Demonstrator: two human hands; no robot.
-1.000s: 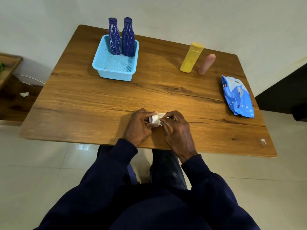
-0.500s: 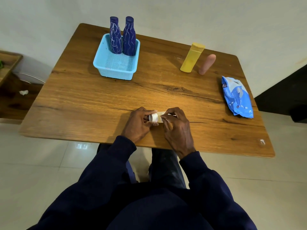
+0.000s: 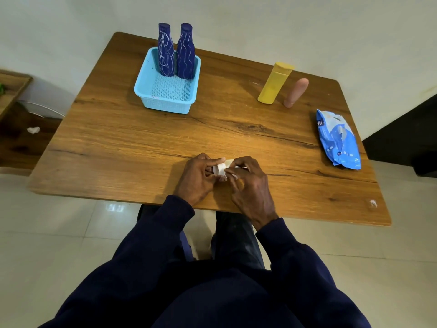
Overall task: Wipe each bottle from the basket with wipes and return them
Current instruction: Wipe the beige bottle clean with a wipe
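Wood-grain table carries the whole work area. I read both hands at the near edge, at 6 o'clock on the tabletop. The left hand and right hand close together on one small pale bottle, which lies between them with its long axis running roughly 9 to 3 o'clock. The white cap end faces the left hand, whose curled fingers pinch it. The right hand's fingers wrap the body end, which is mostly hidden. I cannot confirm whether a wipe sits under that grip; the view is too small to tell.

The blue basket stands at 11 o'clock, well apart from the hands. Two dark blue bottles stand upright in its far half; its near half shows bare mesh. A yellow bottle and a pink bottle stand just beside each other at 1 o'clock. The wipes pack lies at 3 o'clock.

My judgement: wiping of the held bottle is in progress. For the return, the basket lies up and to the left, so the left hand is nearer.
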